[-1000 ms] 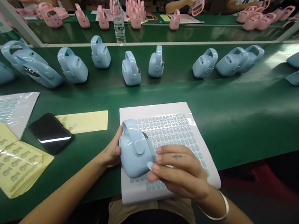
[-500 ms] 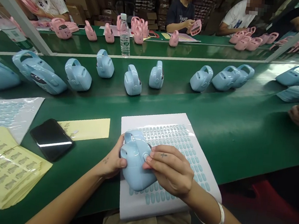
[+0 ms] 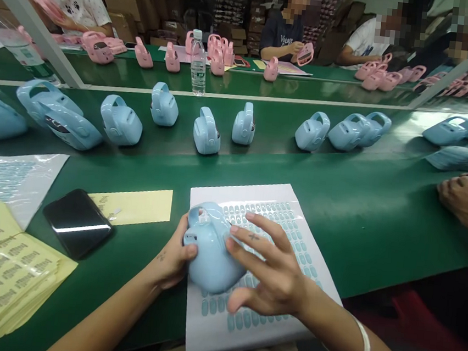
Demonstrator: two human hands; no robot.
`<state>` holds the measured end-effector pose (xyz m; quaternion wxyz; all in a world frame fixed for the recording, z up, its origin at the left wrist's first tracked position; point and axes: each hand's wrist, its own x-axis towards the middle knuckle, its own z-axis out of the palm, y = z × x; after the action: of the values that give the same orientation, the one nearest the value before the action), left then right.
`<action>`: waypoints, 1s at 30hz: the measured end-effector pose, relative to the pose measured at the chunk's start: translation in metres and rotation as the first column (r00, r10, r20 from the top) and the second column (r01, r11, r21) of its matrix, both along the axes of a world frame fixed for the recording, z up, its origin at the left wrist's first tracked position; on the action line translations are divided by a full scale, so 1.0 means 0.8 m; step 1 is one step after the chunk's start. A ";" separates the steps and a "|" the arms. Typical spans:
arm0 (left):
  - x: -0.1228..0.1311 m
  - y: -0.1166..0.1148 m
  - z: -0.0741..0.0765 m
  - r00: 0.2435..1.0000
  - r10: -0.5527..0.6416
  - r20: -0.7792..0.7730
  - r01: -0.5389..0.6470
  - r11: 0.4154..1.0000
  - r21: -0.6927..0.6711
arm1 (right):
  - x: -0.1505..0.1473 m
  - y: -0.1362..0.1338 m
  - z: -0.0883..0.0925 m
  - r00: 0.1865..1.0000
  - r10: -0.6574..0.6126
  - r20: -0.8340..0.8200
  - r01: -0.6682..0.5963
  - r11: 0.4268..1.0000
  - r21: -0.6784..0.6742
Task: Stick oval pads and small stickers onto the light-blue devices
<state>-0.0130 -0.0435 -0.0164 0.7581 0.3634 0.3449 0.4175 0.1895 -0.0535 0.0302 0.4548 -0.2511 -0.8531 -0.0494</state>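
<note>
A light blue plastic device with a carry handle (image 3: 211, 259) is gripped at its left side by my left hand (image 3: 174, 252), thumb on the near face. At the device's right side, my right hand (image 3: 277, 265) has its fingers spread, with fingertips close to the shell; whether they touch it I cannot tell. Beneath both lies a white sheet of small oval blue stickers (image 3: 222, 340), partly hidden by the device and my hands.
Left of the sheet are a black phone (image 3: 78, 224), a yellow paper strip (image 3: 144, 206) and stacked yellow label sheets (image 3: 13, 270). Several blue devices (image 3: 207, 131) line the green bench (image 3: 363, 210). A water bottle (image 3: 198, 64) stands behind them. At right, a co-worker's hand (image 3: 466, 198) holds another device.
My right hand's fingers have opened out from a pinch at the device's round side button. The device has turned slightly in my left hand. The co-worker's hand at right has moved further into view.
</note>
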 end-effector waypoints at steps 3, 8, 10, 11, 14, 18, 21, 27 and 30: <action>-0.004 0.000 0.003 0.994 -0.087 0.069 0.087 0.996 0.007 | 0.010 0.012 0.001 0.989 0.149 0.006 -0.146 0.972 -0.182; 0.000 0.001 0.010 0.880 -0.439 0.182 0.423 0.898 0.122 | -0.002 0.058 -0.004 0.864 0.443 -0.239 -0.498 0.682 -0.535; 0.008 0.010 0.016 0.877 -0.462 0.130 0.454 0.886 0.090 | -0.006 0.075 0.005 0.825 0.471 -0.312 -0.559 0.600 -0.572; 0.014 0.019 0.021 0.897 -0.434 0.084 0.431 0.901 0.053 | -0.004 0.082 0.016 0.833 0.449 -0.324 -0.549 0.588 -0.594; 0.036 0.073 0.050 0.985 -0.153 -0.076 0.157 0.986 0.056 | 0.025 0.102 0.066 0.933 0.271 -0.238 -0.358 0.613 -0.705; 0.067 0.194 0.101 0.828 0.412 -0.380 -0.169 0.830 0.532 | 0.085 0.153 0.123 0.971 -0.144 -0.193 -0.091 0.523 -0.847; 0.092 0.282 0.122 0.722 0.524 -0.452 -0.172 0.768 0.617 | 0.107 0.217 0.125 0.859 -0.460 -0.223 0.002 0.439 -0.899; 0.165 0.358 0.094 0.538 0.624 -0.567 -0.226 0.754 0.616 | 0.099 0.351 0.071 0.682 -0.695 -0.226 0.123 0.413 -0.902; 0.181 0.356 0.069 0.491 0.667 -0.561 -0.269 0.728 0.630 | 0.096 0.384 0.044 0.697 -0.697 -0.167 0.176 0.392 -0.903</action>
<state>0.1315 0.2412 0.0386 0.2809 0.5593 0.6068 0.4899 0.2666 0.2538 0.0654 0.4585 -0.6645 -0.5021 0.3102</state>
